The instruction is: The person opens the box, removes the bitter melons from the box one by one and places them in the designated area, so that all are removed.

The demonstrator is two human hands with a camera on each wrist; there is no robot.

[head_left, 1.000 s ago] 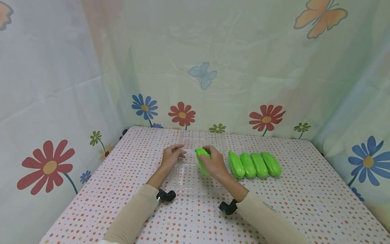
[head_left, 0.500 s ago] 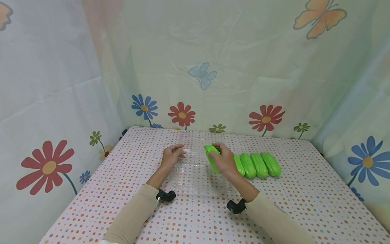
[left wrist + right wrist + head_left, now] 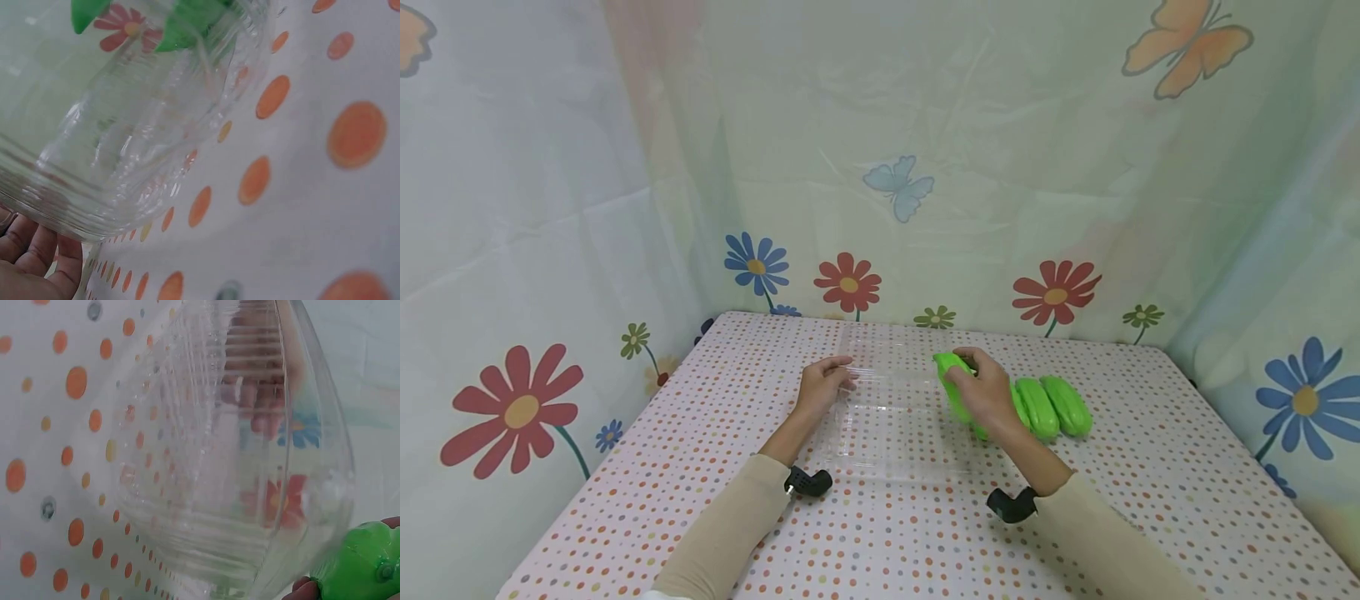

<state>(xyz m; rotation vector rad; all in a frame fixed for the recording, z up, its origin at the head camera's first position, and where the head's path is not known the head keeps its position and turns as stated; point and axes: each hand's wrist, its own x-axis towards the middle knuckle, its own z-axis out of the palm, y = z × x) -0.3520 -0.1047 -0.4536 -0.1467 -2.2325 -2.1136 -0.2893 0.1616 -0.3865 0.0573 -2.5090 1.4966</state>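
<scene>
A clear plastic clamshell tray lies open on the dotted tablecloth in the head view. My left hand holds its left rim, fingers curled over the edge; the left wrist view shows the tray's ribbed wall just above those fingers. My right hand grips a green toy cucumber above the tray's right edge, beside the row of green cucumbers. The right wrist view shows the tray and the held cucumber's end.
The table has a polka-dot cloth and is closed in by flowered curtain walls on left, back and right. Two cucumbers of the row show clearly; others sit behind my right hand.
My right hand has carried the green cucumber rightward, from over the tray's middle to its right edge beside the row. The left hand has stayed on the rim.
</scene>
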